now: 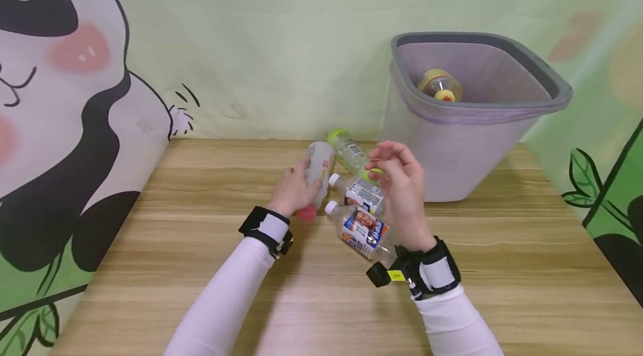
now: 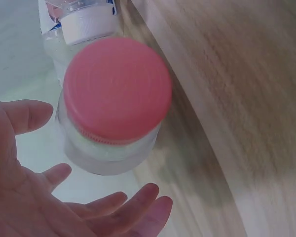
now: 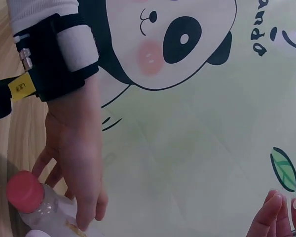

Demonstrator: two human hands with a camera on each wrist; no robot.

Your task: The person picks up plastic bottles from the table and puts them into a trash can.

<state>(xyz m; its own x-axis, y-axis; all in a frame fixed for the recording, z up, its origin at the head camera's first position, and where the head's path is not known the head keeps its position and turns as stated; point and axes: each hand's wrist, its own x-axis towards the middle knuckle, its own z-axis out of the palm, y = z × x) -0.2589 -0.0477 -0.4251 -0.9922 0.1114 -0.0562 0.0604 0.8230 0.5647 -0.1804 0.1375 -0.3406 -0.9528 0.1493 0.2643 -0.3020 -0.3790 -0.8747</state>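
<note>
A whitish translucent bottle (image 1: 320,162) with a red cap (image 2: 117,89) lies on its side on the table. My left hand (image 1: 295,189) is at that bottle, thumb and fingers spread around it; the left wrist view shows gaps beside the cap. My right hand (image 1: 404,197) hovers over the other bottles, its fingers loosely bent, with no object plainly visible in them. Beneath and left of it lie two clear labelled bottles with white caps, one nearer bottle (image 1: 365,232) and one farther bottle (image 1: 364,195). Behind them lies a yellow-green-ended bottle (image 1: 349,149), partly hidden by the right hand.
A pale purple bin (image 1: 452,147) with a grey rim stands at the back right of the wooden table (image 1: 211,177). Inside it is a clear bottle (image 1: 433,81) with a yellow cap. A panda-print backdrop (image 1: 261,66) hangs behind the table.
</note>
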